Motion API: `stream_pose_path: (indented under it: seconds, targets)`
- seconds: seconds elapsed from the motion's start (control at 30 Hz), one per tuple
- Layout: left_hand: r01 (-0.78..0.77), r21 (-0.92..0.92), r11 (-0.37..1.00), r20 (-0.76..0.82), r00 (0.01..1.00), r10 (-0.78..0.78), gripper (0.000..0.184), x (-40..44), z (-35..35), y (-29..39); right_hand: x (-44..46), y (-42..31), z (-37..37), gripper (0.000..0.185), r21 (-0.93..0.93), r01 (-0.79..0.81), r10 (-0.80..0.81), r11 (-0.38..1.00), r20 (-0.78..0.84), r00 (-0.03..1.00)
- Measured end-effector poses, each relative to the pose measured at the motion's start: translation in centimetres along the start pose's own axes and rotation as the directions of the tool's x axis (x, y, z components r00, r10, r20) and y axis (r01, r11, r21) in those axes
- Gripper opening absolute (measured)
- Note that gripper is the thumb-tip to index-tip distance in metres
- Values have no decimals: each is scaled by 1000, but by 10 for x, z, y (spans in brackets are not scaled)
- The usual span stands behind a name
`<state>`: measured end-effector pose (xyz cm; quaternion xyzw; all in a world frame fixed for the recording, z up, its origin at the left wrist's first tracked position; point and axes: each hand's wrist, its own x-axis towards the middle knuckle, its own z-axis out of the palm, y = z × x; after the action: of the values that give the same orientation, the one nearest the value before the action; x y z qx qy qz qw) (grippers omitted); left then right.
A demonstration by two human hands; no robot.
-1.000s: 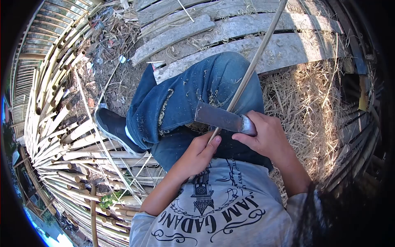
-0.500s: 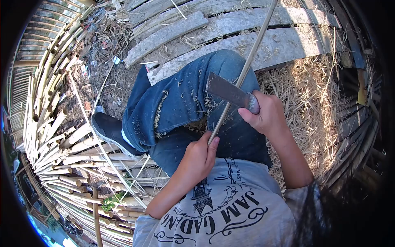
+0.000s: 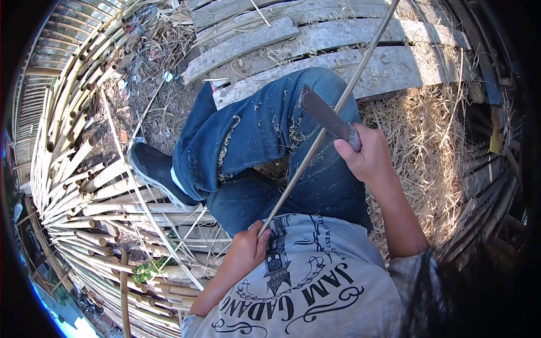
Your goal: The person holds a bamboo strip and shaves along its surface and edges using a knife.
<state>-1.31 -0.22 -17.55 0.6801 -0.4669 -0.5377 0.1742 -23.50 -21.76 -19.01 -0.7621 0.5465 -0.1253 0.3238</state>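
A long thin bamboo strip [image 3: 304,162] runs slantwise from the top right down to the shirt. Its lower end is in my left hand [image 3: 246,248], whose fingers are closed round it close to my belly. My right hand [image 3: 369,155] is wrapped round the handle of a broad-bladed knife [image 3: 325,112]. The dark blade points up and left and lies across the strip, over my bent knee. Pale shavings cling to my blue jeans [image 3: 253,132].
Weathered planks [image 3: 372,67] lie ahead, with a loose board [image 3: 242,49] on them. Shavings [image 3: 425,163] are heaped at the right. Many bamboo poles [image 3: 107,191] are stacked at the left, beside my dark shoe [image 3: 155,166].
My left hand has moved down and left to my belly, with the strip's end in it. My right hand has shifted slightly up and right, and the blade now points more steeply upward.
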Motion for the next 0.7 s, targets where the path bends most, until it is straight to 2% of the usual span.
stream_pose_path:
  seconds: [0.23, 0.3, 0.43, 0.5, 0.63, 0.7]
  targets:
    - [-176, 102, 979, -133, 973, 189, 18, 58, 10, 42, 0, 1, -15, 56, -21, 189, -185, 982, 118, 976]
    - [-193, 261, 946, -223, 941, 254, 15, 75, 10, 50, 0, 0, -15, 57, 25, 72, -75, 997, 124, 989]
    - [-169, 310, 935, -191, 953, 236, 15, 74, 6, 47, -1, 2, -10, 57, -20, 47, -44, 999, 109, 993]
    - [-168, 321, 932, -203, 949, 241, 13, 71, 3, 41, -2, 1, -1, 57, -56, 122, -120, 991, 28, 992]
    - [-167, 359, 918, -194, 949, 248, 16, 66, 4, 30, -2, 0, 2, 59, -86, 132, -131, 988, 13, 991]
    - [-160, 341, 926, -200, 951, 238, 15, 58, 9, 22, 2, 5, 0, 62, 99, -79, 75, 992, 44, 996]
